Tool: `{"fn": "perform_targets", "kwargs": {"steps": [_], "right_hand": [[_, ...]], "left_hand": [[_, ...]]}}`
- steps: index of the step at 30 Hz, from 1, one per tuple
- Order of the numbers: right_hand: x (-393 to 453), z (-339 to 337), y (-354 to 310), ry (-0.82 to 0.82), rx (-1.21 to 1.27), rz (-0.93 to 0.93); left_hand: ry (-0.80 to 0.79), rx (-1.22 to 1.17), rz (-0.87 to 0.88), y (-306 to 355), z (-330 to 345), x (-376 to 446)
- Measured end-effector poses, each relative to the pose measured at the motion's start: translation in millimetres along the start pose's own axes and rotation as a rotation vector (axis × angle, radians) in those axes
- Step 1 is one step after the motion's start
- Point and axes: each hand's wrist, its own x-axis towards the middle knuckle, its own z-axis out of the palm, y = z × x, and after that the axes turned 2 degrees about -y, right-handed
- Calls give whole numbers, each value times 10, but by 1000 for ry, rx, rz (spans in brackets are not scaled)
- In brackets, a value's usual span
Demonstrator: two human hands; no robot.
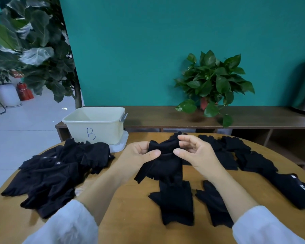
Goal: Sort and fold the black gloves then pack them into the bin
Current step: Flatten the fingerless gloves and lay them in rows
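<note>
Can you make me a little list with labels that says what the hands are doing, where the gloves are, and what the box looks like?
left hand: pinches the held glove's top edge
right hand: pinches the same edge from the other side
held glove: black, lifted above the table, hanging down
glove pile: heaped on the table's left side
other gloves: spread along the right side
bin: pale plastic, marked B, no gloves visible inside
table: round, wooden

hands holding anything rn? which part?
Yes. Both hands, left hand and right hand, pinch one black glove at its upper end, thumbs in front; its fingers hang down.
</note>
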Motion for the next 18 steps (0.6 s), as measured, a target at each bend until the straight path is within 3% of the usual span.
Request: {"fn": "perform_targets", "kwargs": {"steps": [3,8,12,18], "right_hand": [[-69,-103,19,-171,97,29],[-152,-342,198,-85,50,70],[-187,-635,420,-72,31,125],[-152,-1033,661,-9,31,161]], "left_hand": [[-67,1,-6,-48,70,40],[-51,161,-5,-165,306,144],[22,179,-13,-293,541,337],[11,200,-27,-485,926,743]]}}
